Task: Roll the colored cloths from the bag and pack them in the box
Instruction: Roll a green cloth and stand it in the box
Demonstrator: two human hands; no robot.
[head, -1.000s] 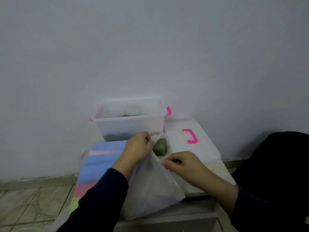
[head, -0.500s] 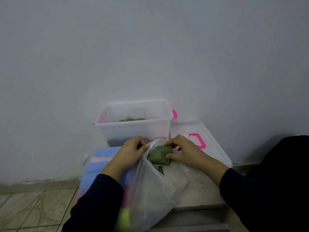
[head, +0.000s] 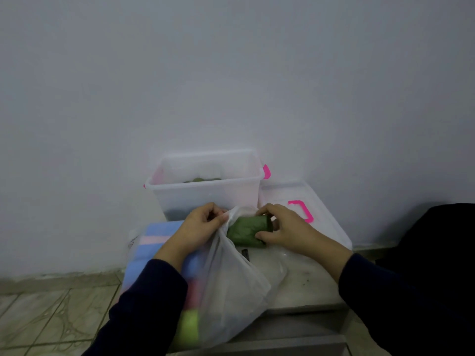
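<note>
A thin white plastic bag point(head: 231, 283) lies on the low table in front of me. My left hand point(head: 203, 224) pinches the bag's rim and holds its mouth up. My right hand point(head: 285, 229) grips a folded green cloth point(head: 248, 231) at the bag's mouth, thumb below and fingers over the top. Behind them stands the clear plastic box point(head: 205, 194) with pink latches, and something green shows low inside it. A stack of blue, pink and green cloths point(head: 154, 247) lies to the left, partly under my left arm.
The box's clear lid point(head: 308, 214) with a pink handle lies flat to the right of the box, against the white wall. The table's front edge point(head: 295, 314) runs below the bag. Tiled floor point(head: 51, 317) lies at the lower left, dark fabric at the far right.
My right hand moved from the bag's near side up to its mouth and took hold of the green cloth. The cloth has come further out of the bag.
</note>
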